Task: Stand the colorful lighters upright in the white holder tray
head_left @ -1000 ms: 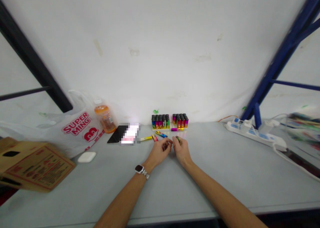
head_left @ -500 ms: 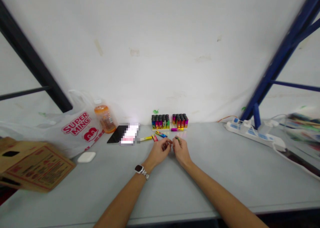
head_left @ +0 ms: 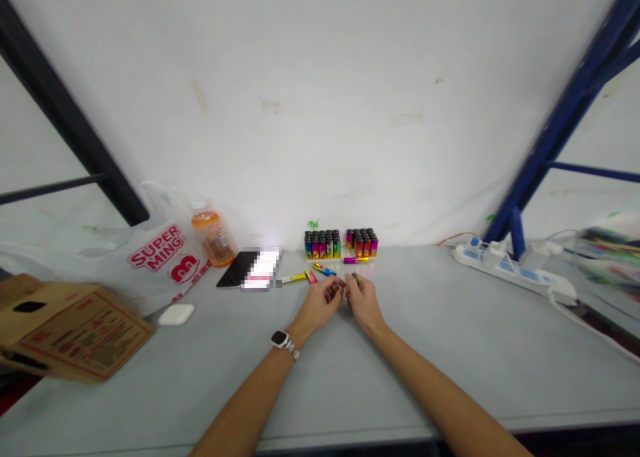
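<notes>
My left hand (head_left: 323, 301) has its fingers curled and pinched near the middle of the table; what they hold, if anything, is too small to tell. Close beside it, my right hand (head_left: 363, 299) is closed around a small, mostly hidden thing with a greenish edge. Behind the hands stand two upright blocks of shiny lighters, a left one (head_left: 323, 245) and a right one (head_left: 366, 243). A pink and yellow lighter (head_left: 356, 260) lies before the right block. Near my left fingers lie a blue and yellow lighter (head_left: 324, 269), a red one (head_left: 311, 277) and a yellow one (head_left: 294, 278).
On the left are a cardboard box (head_left: 85, 333), a white plastic bag (head_left: 145, 263), an orange bottle (head_left: 214, 238), a white case (head_left: 176, 314) and a dark tablet (head_left: 239, 269). A white power strip (head_left: 515, 273) with cables lies at the right, by a blue frame (head_left: 550, 130).
The view has shifted slightly, so everything sits a little further right. Both hands keep nearly the same pose and place.
</notes>
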A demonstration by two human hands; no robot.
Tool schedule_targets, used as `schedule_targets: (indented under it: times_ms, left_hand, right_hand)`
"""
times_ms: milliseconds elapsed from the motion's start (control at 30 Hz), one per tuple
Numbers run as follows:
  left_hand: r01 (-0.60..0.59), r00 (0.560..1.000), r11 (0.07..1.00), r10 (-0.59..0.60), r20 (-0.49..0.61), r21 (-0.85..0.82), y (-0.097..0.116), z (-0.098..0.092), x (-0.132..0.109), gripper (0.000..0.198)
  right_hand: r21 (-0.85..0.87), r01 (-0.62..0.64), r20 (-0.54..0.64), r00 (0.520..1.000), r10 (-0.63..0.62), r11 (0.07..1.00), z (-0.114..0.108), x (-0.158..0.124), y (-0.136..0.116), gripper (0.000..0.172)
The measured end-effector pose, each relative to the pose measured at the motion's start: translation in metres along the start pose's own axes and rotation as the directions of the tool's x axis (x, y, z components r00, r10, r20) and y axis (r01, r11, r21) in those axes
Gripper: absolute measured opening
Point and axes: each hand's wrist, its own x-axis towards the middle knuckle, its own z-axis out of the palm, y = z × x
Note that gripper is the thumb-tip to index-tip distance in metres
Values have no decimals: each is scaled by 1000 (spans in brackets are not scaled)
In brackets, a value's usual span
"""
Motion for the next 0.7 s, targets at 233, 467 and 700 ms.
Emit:
schedule_targets:
  times_ms: [233, 467, 700]
  left_hand:
    - [-180, 951, 976, 204, -232, 120, 19, -1, 10, 21]
    - [-358, 903, 870, 415, -112, 339, 20, 8, 19, 21]
    - [-371, 897, 870, 426, -116, 324, 20, 9, 23, 18]
  right_hand:
    - [218, -78, 59, 996, 67, 973, 1, -3, -5, 44]
    - [339, -162, 27, 986, 163, 927, 2, -1, 0, 56]
    - [352, -165, -5, 984, 178, 921, 2, 2, -1, 54]
